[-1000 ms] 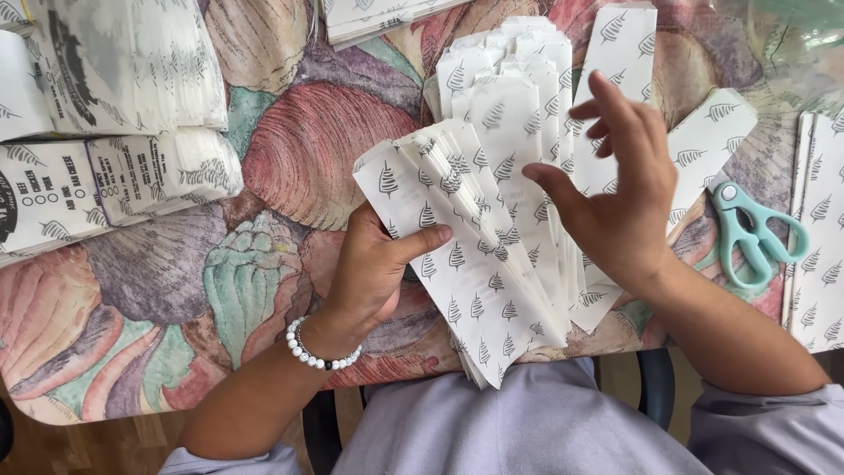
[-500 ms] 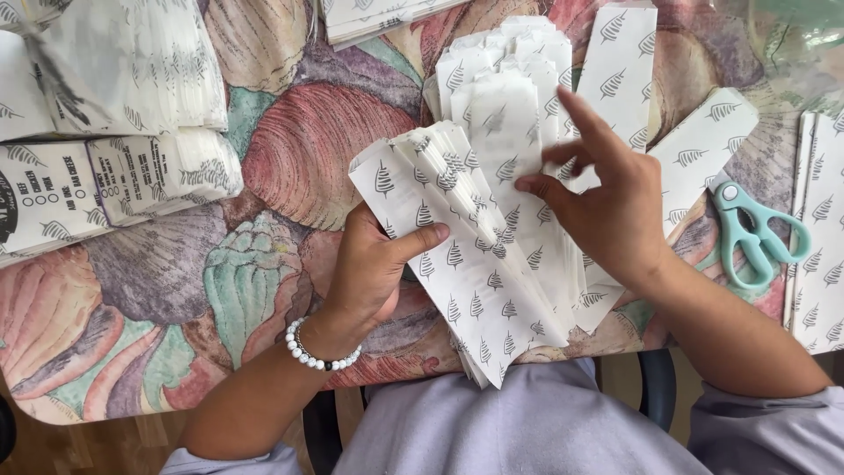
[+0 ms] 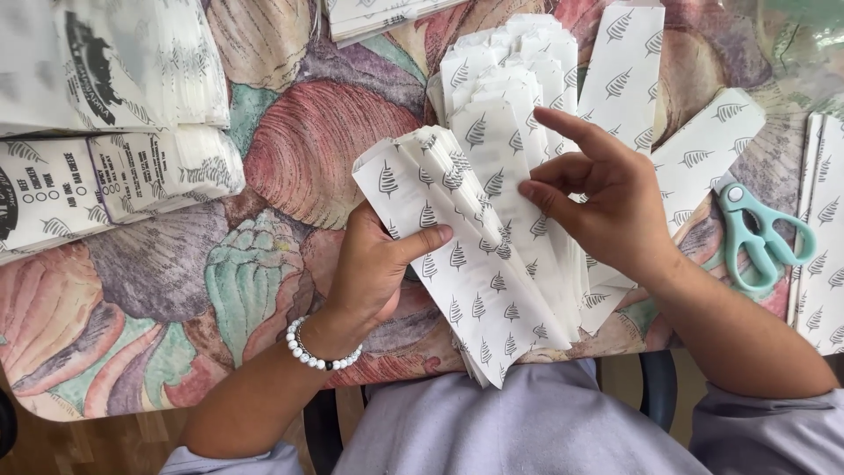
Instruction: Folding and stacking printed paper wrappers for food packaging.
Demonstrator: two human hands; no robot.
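Paper bags (image 3: 466, 264), white with little grey leaf prints, are what's in hand here: a thick fanned stack sits right in the middle of the view, hanging off the near edge of the table (image 3: 290, 158) over the person's lap. The left hand (image 3: 374, 268) grips the stack from about 8 o'clock, thumb pressed flat across the top bag and the other fingers tucked underneath, so it's pinching the whole bundle. There's a white bead bracelet (image 3: 318, 350) on that wrist.

The right hand (image 3: 598, 207) comes in from 4 o'clock and rests on the upper bags. Its fingers are loosely spread, index pointing up toward 11 o'clock, with the fingertips touching the edges of a few bags. I can't tell whether it's actually pinching one or just resting on them.

Past the stack at 12 o'clock there's another fanned pile of the same bags (image 3: 519, 70) lying flat on the table. Two more leaf-print bags (image 3: 703, 149) lie at 2 o'clock. Mint-green scissors (image 3: 758, 233) sit at 3 o'clock, just beside the right wrist, closed. Over at 9 to 10 o'clock are bundles of printed white bags (image 3: 105, 176), well apart from both hands. The table has a big colourful seashell pattern.
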